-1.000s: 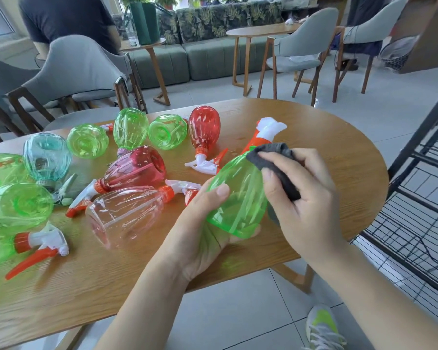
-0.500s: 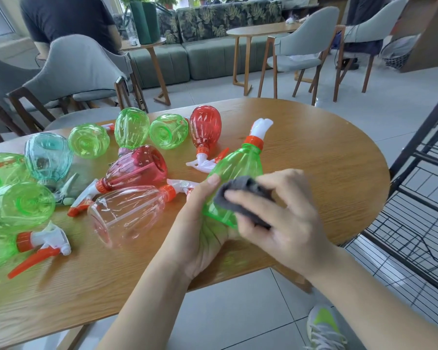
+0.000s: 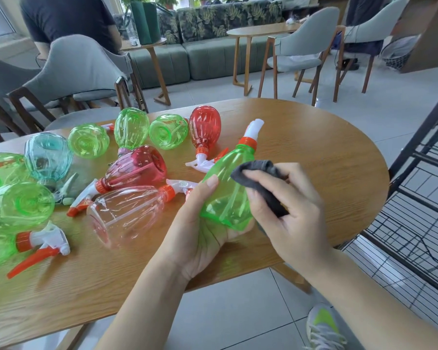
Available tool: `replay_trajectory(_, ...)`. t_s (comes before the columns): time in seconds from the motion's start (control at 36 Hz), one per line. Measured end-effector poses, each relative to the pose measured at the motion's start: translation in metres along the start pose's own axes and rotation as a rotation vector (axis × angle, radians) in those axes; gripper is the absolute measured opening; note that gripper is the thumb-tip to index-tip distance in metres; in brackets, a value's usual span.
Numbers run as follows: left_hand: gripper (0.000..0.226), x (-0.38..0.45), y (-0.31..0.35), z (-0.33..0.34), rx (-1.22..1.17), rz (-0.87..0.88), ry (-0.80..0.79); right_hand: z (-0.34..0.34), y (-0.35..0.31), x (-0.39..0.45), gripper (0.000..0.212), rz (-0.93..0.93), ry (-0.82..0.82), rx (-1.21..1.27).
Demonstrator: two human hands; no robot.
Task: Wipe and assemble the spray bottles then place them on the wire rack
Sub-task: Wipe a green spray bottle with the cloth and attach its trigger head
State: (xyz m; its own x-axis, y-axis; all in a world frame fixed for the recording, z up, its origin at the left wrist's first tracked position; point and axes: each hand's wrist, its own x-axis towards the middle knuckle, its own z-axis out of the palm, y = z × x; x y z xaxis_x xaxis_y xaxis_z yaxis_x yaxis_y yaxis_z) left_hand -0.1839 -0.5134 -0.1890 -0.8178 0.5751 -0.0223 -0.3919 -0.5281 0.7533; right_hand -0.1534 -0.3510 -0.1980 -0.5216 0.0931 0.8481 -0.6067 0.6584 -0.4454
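So the left hand (image 3: 200, 228) is wrapped around the base of the green spray bottle (image 3: 229, 188), thumb up along its side, holding it tilted over the near edge of the wooden table (image 3: 314, 152) with the nozzle pointing away. The right hand (image 3: 288, 205) has a dark grey cloth (image 3: 263, 180) bunched in its curled fingers and pressed against the bottle's right flank. This one already has its orange collar and white sprayer on (so it looks like wipe-only for now).

To do this bit well, I'd roll the bottle in the left palm so the cloth reaches every rib, and keep pressure light since thin plastic probably dents.

Just left of that bottle lies a clear bottle (image 3: 127, 213), and beyond it a red bottle (image 3: 137, 169). The wire rack (image 3: 415, 188) stands right of the table, with no bottles on the shelves in view.
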Motion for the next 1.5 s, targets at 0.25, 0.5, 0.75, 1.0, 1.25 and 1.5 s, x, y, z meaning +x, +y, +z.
replay_trajectory(0.25, 0.041, 0.001, 0.001, 0.005, 0.025, -0.005, 0.008, -0.005, -0.002, 0.005, 0.022, 0.019, -0.002, 0.015)
replay_trajectory(0.5, 0.066, -0.005, 0.006, 0.009, -0.081, -0.079, -0.048, 0.007, -0.023, -0.003, 0.019, -0.376, -0.131, -0.204)
replay_trajectory(0.75, 0.055, 0.003, 0.003, 0.007, -0.035, 0.009, -0.012, -0.011, -0.006, 0.011, 0.018, -0.24, -0.01, -0.198)
replay_trajectory(1.0, 0.055, 0.003, -0.002, 0.001, -0.019, -0.001, -0.042, -0.019, 0.007, 0.016, 0.023, 0.101, 0.008, 0.031)
replay_trajectory(1.25, 0.047, 0.003, -0.002, 0.001, 0.069, 0.019, -0.004, -0.014, 0.002, 0.014, 0.023, 0.082, 0.008, 0.016)
replay_trajectory(1.5, 0.062, 0.001, 0.003, 0.007, 0.002, -0.024, 0.092, -0.001, -0.013, -0.004, 0.018, -0.109, -0.085, -0.043)
